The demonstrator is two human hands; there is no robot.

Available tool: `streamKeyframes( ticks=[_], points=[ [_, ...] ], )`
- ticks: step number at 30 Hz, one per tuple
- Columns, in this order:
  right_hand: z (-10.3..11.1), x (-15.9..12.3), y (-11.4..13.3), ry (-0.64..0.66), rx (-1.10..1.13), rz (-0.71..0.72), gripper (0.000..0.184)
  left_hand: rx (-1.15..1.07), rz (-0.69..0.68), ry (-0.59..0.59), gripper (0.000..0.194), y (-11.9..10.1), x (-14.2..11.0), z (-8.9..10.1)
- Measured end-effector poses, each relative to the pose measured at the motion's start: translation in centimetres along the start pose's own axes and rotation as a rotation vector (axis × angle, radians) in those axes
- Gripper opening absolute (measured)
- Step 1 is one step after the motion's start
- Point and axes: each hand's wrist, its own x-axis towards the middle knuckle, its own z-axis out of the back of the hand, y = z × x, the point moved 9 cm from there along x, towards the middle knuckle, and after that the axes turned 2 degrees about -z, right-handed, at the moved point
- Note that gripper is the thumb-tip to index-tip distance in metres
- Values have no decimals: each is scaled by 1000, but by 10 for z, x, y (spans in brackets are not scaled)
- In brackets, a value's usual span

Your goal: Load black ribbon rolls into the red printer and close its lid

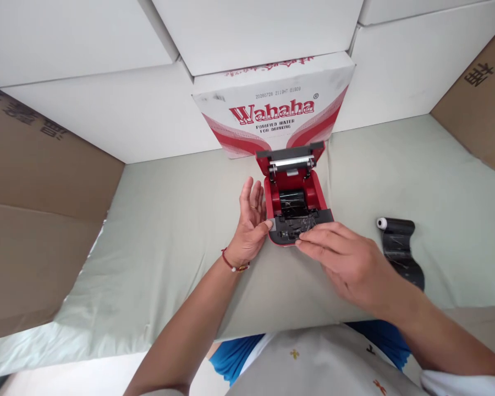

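Observation:
A small red-and-black label printer (pixel 274 198) stands on the cloth with its lid (pixel 291 151) raised. Inside lies a roll of shiny black film (pixel 292 202), and crinkled film stretches over the dark front section. My left hand (pixel 253 223) steadies the printer's left side, thumb on the front left corner and fingers along the wall. At the front edge, the thumb and fingers of my right hand (pixel 342 256) pinch together on what looks like the film's near end; the fingertips partly hide it. To the right rests a second black film roll (pixel 399 226) on a white core, its strip partly unrolled.
Behind the printer stands a white-and-red Wahaha water carton (pixel 272 104), against stacked white boxes (pixel 256 33). Brown cardboard boxes flank the surface at left (pixel 37 220) and right (pixel 478 93). A pale green cloth (pixel 169 231) covers the table.

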Motion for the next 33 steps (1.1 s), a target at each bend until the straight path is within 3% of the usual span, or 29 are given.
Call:
streamKeyframes(
  ticks=[3,6,11,14,18,27,30,33],
  points=[
    [10,23,-17,139,7,-14,38,2,-19,23,93,4,1,-1],
    [7,59,-43,289,-170,-116,38,5,-33,52,87,7,3,-2],
    [-45,99,-79,688,-449,-355,38,19,-50,81,85,6,6,-3],
    [-66,108,-84,756,-501,-405,33,17,-73,100,84,5,7,-4],
    [-69,104,-88,720,-526,-442,25,-9,-75,111,84,7,8,-4],
    [-42,89,-77,533,-503,-453,33,-33,-71,95,82,9,8,-1],
    [-6,80,-57,354,-296,-338,31,-25,-56,85,80,10,7,0],
    [56,54,-50,132,-47,-342,32,-29,-51,82,78,9,7,0]
  ],
)
